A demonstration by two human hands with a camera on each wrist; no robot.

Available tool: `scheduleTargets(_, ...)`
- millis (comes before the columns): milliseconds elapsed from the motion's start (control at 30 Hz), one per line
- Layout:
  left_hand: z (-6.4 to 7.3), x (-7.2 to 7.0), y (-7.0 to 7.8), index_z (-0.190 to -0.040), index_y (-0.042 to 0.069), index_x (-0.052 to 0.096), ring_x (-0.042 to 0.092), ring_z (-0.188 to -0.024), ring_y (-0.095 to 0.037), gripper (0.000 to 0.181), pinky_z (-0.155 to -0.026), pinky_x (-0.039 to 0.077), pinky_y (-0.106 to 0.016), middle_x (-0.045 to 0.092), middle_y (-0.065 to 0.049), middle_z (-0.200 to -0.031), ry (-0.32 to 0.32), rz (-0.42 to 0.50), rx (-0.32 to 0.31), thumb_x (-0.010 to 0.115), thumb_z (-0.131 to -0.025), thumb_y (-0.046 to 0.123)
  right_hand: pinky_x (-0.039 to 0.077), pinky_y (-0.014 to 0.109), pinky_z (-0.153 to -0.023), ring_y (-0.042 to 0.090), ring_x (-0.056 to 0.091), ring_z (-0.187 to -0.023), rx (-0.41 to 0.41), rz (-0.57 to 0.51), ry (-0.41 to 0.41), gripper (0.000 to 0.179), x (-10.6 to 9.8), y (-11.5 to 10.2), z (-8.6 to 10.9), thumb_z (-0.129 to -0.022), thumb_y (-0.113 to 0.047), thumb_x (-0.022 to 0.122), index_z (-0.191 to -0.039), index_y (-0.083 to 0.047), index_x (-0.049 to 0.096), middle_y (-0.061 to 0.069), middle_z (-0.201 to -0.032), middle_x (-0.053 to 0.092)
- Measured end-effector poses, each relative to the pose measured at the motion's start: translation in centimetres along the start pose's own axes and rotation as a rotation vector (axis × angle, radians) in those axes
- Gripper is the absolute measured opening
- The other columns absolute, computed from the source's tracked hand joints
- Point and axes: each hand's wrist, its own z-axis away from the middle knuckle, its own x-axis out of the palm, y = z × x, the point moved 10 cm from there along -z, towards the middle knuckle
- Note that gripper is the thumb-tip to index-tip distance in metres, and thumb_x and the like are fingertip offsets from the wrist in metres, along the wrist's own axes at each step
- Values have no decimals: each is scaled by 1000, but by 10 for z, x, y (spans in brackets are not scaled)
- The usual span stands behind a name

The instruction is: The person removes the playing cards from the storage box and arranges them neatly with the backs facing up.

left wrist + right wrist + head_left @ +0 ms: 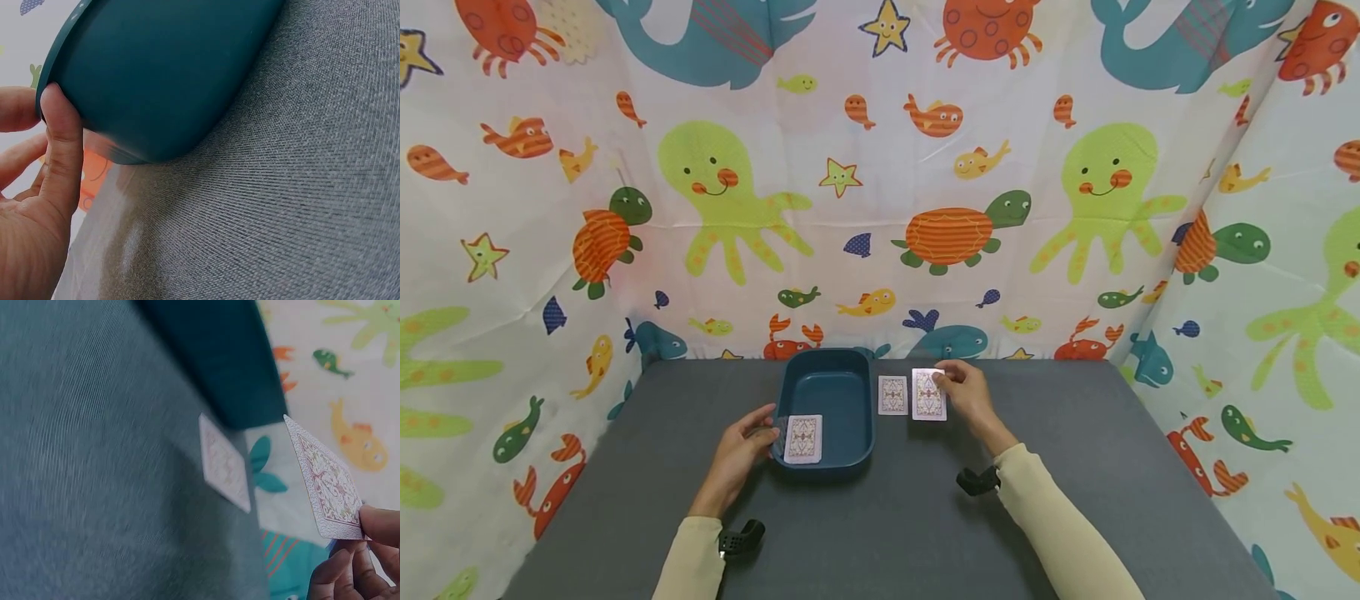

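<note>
My left hand (741, 450) pinches the left rim of a dark teal tray (861, 417). In the left wrist view, the thumb (62, 125) presses the tray's outer wall near the rim, with fingers on the other side. A patterned playing card (803, 439) lies back up at the tray's near left corner, beside the left fingers. My right hand (968, 393) pinches another playing card (328, 487) by one edge between thumb and fingers, its patterned back showing and raised above the table. To its left, a playing card (892, 395) lies back up on the table, right of the tray.
A grey cloth-covered table (925, 533) lies under everything. Behind it and along both sides hangs a white curtain (865, 308) printed with sea animals. A black wrist device (741, 539) sits on the left sleeve, another (977, 481) on the right.
</note>
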Motion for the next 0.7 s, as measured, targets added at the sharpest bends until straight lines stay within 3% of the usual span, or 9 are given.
scheduleTargets(300,0,-1,2,-143,13,49,57,-98,-21,49,-72,54,-28,46,-15,-129,4,-15,6,60,-95,10,46,26,-69,18,56,-84,46,55,-20,24,6,24,-22,-94,-20,66,-116,-11,69,10,-98,65)
scheduleTargets(700,0,0,0,-144,14,49,56,-101,-25,49,-74,54,-28,46,-16,-130,3,-21,-3,60,-95,11,43,25,-66,18,58,-82,59,125,-27,29,14,41,-42,-92,-18,68,-119,-7,68,10,-93,69)
